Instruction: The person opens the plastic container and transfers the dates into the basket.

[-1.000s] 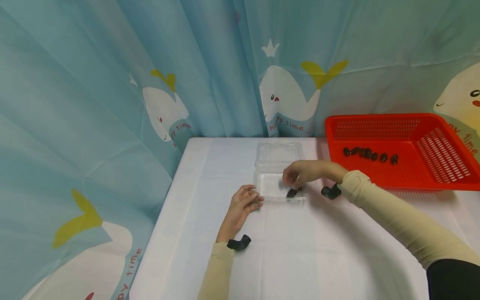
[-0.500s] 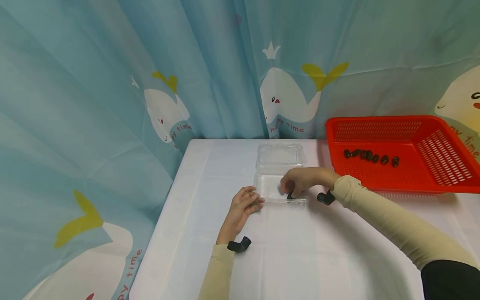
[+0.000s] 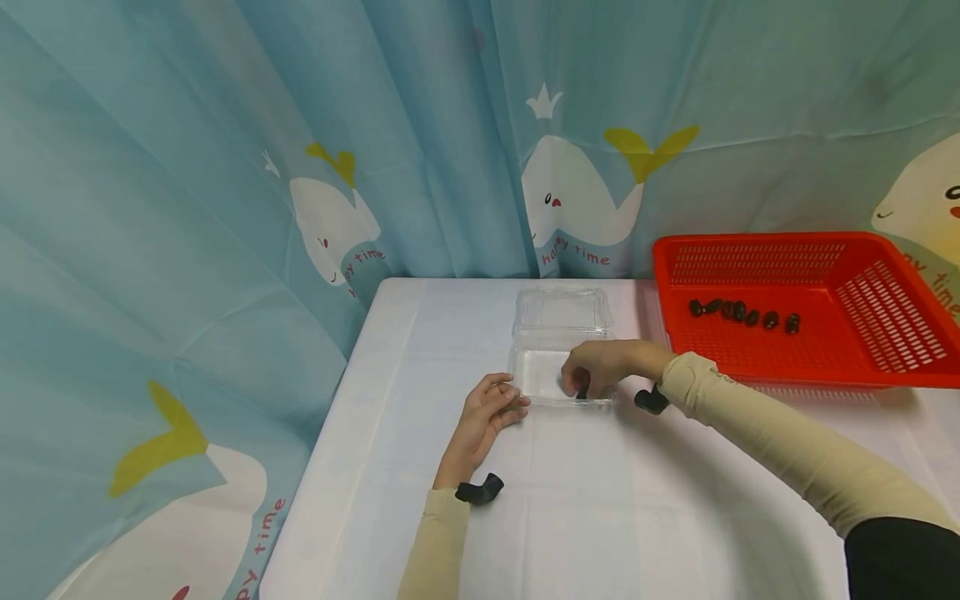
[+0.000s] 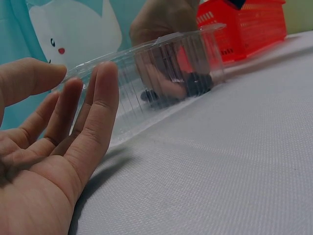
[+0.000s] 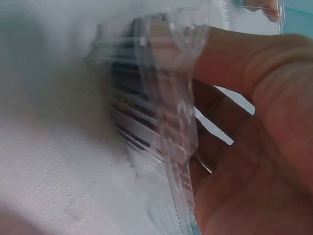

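Note:
A clear plastic clamshell box point(image 3: 536, 379) lies on the table with its lid point(image 3: 562, 310) folded back. My left hand point(image 3: 491, 408) holds the rim at its near left corner, thumb and fingertips meeting there in the left wrist view. Inside the near right part of the box, my right hand point(image 3: 603, 365) points downward with curled fingers around a small dark oval piece point(image 3: 582, 383). Through the wall, the left wrist view shows dark pieces point(image 4: 198, 83) by the right fingers. Glare and blur hide their exact kind; they look glossy and date-sized.
A red perforated basket point(image 3: 813, 358) stands at the back right, with several dark oval pieces point(image 3: 752, 317) in a loose row inside. Behind the white-covered table point(image 3: 570, 500) hangs a blue whale-print curtain point(image 3: 450, 167).
My right hand has lowered slightly into the box, toward its near wall, closing over the dark piece that showed below it earlier. The left hand stays at the corner.

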`<state>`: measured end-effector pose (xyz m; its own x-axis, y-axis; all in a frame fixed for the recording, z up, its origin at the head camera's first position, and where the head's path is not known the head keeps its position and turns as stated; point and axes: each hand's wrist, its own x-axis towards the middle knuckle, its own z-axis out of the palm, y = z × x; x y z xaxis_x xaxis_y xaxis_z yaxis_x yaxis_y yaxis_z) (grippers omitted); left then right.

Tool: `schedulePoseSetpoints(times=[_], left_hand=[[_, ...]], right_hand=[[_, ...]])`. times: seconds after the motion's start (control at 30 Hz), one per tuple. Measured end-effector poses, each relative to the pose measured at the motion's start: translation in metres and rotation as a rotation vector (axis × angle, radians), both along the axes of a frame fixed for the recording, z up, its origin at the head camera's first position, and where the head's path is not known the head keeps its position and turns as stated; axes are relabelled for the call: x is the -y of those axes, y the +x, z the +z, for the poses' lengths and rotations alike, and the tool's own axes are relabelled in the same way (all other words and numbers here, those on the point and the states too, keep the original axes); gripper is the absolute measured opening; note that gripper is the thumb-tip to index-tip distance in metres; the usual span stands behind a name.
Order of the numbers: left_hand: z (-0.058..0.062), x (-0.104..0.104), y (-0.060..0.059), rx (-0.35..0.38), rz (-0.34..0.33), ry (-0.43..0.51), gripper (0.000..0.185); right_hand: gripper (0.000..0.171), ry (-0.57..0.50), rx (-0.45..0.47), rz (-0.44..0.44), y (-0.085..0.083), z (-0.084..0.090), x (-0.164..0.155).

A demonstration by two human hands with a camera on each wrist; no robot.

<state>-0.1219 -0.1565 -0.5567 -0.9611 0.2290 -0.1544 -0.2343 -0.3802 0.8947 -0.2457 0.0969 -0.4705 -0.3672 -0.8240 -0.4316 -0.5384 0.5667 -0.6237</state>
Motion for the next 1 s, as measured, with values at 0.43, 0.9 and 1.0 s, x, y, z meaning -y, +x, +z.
schedulePoseSetpoints(times=[0.43,0.9,1.0], left_hand=[[-0.0018,0.0,-0.0007,-0.002,-0.005,-0.016,0.043],[-0.0005,-0.0004,-0.001,-0.005,0.001,-0.022,0.042],[-0.0007,-0.0001,-0.0011,-0.002,0.001,-0.018,0.043]], right_hand=[[0.017,0.065,-0.036,-0.027,0.0071,0.0014,0.0007],[0.016,0.046,0.017,0.026,0.0016,0.0058,0.0022],[0.016,0.042,0.004,0.036,-0.0008,0.0079,0.0021]])
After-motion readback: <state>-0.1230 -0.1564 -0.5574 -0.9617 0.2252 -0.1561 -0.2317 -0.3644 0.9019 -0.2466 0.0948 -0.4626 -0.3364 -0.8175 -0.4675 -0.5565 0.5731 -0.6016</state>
